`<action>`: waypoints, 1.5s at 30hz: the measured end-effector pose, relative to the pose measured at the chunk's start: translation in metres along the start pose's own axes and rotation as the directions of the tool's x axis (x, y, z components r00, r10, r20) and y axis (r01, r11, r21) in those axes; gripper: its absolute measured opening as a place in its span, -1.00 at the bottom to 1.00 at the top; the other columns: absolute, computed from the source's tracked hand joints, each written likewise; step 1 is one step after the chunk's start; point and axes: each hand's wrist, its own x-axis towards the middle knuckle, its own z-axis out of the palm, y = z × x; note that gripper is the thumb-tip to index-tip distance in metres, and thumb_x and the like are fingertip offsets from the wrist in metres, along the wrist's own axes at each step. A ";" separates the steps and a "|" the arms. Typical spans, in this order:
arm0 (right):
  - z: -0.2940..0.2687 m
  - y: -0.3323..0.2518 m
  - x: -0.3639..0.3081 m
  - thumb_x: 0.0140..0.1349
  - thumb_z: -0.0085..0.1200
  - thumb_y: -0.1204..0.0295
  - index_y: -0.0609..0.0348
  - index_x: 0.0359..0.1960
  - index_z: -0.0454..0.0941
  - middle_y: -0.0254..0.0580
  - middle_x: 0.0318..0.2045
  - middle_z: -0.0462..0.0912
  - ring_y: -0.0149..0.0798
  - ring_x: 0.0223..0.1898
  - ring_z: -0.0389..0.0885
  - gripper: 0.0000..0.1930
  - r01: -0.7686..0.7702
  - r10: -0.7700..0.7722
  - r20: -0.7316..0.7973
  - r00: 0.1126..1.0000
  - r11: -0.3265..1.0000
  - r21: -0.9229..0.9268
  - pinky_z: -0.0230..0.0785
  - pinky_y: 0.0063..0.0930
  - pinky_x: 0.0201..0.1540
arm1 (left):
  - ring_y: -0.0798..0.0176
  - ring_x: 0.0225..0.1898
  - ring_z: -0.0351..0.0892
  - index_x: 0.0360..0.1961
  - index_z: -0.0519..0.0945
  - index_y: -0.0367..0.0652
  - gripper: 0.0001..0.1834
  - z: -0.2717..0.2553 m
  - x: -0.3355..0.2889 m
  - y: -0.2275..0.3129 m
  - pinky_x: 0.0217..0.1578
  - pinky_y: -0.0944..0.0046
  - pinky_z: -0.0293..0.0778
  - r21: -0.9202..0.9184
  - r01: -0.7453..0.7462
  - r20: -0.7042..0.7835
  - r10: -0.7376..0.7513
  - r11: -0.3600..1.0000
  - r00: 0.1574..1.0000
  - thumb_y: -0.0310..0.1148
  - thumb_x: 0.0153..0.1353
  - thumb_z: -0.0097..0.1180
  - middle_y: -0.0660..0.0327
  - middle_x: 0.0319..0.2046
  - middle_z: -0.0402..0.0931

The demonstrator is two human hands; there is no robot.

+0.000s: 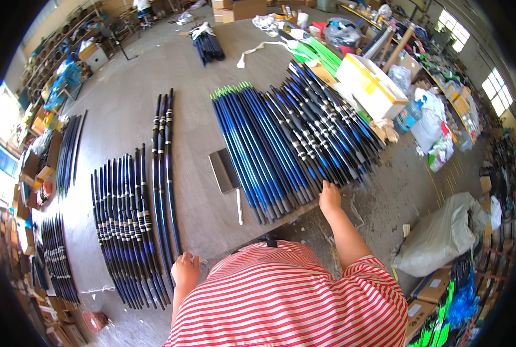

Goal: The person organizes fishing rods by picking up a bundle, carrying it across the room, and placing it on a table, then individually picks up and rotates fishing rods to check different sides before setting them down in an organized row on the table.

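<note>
A workshop or small factory floor: long grey worktable [154, 75] spread with rows of blue-and-black tapered rods [287, 139], open white-and-yellow cardboard carton [370, 87], stuffed white plastic sacks [443, 234], wall racks of stock at left [56, 63], bare concrete floor [408, 191], high windows [495, 89].

Left hand [185, 269] sits low and curled, close to the body; right hand [329, 196] reaches forward, arm extended, fingers down.

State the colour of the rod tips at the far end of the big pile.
Bright green tips, clearest in the head view.
</note>
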 end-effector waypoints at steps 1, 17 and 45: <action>0.002 -0.001 0.004 0.00 0.05 0.52 0.27 -0.08 0.39 0.12 -0.21 0.50 0.07 -0.12 0.45 -0.62 0.004 -0.003 0.058 0.998 1.000 -0.013 0.32 -0.18 -0.03 | -0.02 -0.46 0.55 -0.46 0.53 -0.15 -0.76 -0.001 -0.005 -0.001 -0.45 0.05 0.42 0.008 0.049 0.017 -0.049 0.999 0.999 -0.19 0.02 0.15 0.08 -0.53 0.54; -0.048 -0.093 -0.024 0.23 -0.05 0.12 0.12 -0.55 0.41 -0.49 -0.79 0.22 -0.60 -0.81 0.06 -0.65 -0.535 -0.543 0.358 0.759 -0.207 0.819 -0.17 -0.67 -0.78 | 0.14 -0.49 0.55 -0.33 0.55 -0.23 -0.83 -0.061 0.023 0.113 -0.43 0.25 0.47 -0.500 -0.070 -0.018 0.071 0.863 0.997 -0.45 0.00 0.16 0.10 -0.56 0.50; -0.008 -0.032 0.020 0.12 0.06 0.26 0.25 -0.26 0.50 0.05 -0.31 0.55 0.04 -0.25 0.52 -0.71 0.132 -0.136 0.032 0.990 0.984 0.119 0.38 -0.17 -0.18 | 0.12 -0.28 0.52 -0.04 0.11 -0.14 -0.68 -0.051 0.005 0.107 -0.14 0.04 0.43 -0.927 -0.318 -0.317 0.039 0.198 0.948 -0.40 0.26 -0.09 0.10 -0.34 0.42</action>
